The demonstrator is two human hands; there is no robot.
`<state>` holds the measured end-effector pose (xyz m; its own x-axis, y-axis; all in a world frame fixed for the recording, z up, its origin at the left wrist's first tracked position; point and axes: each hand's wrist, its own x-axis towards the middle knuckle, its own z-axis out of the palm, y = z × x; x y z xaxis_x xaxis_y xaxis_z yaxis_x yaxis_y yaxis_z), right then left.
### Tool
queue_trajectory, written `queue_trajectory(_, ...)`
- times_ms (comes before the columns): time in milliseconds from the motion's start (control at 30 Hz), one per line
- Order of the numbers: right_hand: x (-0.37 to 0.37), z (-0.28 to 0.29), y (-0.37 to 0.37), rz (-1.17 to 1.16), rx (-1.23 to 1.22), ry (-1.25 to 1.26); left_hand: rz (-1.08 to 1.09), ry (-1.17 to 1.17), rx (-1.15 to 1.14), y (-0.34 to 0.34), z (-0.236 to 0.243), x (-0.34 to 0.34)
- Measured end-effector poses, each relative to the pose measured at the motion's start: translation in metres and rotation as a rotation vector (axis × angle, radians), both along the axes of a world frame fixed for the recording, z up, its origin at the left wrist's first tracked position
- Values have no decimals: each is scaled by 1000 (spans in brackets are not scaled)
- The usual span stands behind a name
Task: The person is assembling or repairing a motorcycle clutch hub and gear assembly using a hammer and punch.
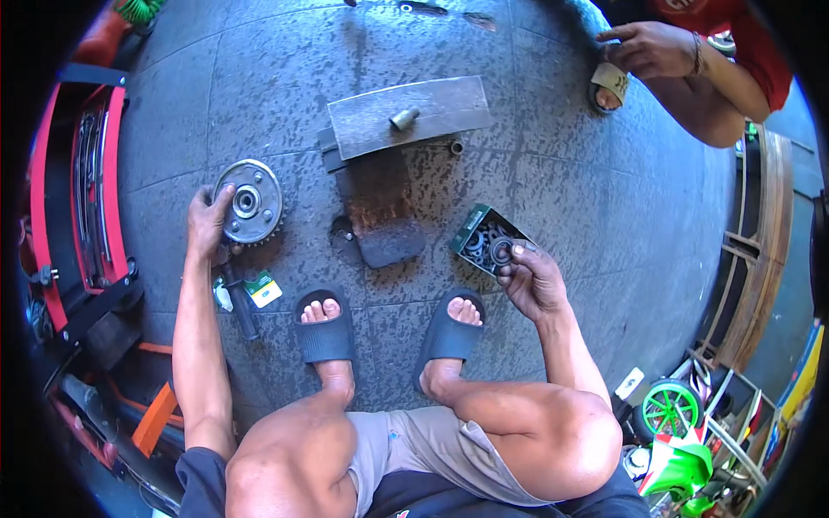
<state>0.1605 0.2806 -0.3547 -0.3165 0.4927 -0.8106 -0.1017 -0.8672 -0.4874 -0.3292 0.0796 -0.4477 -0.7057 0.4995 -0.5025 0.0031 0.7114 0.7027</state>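
My left hand point(205, 229) is closed on the edge of a round metal clutch housing point(259, 223), thumb on its face. The housing has a toothed rim, a centre hole and rivets around it, and is held tilted off the floor. My right hand point(540, 283) pinches a small metal ring point(501, 251), which looks like a bearing, between thumb and fingers. Directly beneath that ring is an open green box point(467, 230) of several dark metal rings and small parts. My right fingertips partly cover the box's near side.
Between my hands a rusty metal block point(386, 240) stands before a flat metal plate point(354, 121) bearing a short metal sleeve point(403, 119). A small collar point(456, 148) lies beside it. Red toolbox point(112, 186) at left; another person's hand point(656, 49) at upper right; wooden bench point(760, 250) at right.
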Motion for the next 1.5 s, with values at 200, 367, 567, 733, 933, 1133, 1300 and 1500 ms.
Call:
queue_trajectory(200, 7, -4, -15, 134, 87, -117, -44, 174, 69, -15, -21, 5)
queue_trajectory(367, -12, -42, -68, 827, 175, -270, 1, 158, 194, -48, -3, 7)
queue_trajectory(567, -49, -73, -80, 875, 475, -293, -99, -29, 348, -31, 38, 42)
queue_trajectory(733, -84, -85, -106, 913, 471, -218, -158, -128, 391, -8, 82, 66)
queue_trajectory(933, -64, -93, -106, 1099, 586, -217, -305, -241, 303, 58, 80, 144)
queue_trajectory(1133, -24, -83, -78, 813, 631, -520, -479, -35, 124, 103, 47, 192)
queue_trajectory(1300, 12, -83, -71, 594, 589, -712, -519, 9, 76, 125, 33, 227)
queue_trajectory(1500, 25, -57, -62, 146, 724, -646, -542, -36, -7, 136, 22, 253)
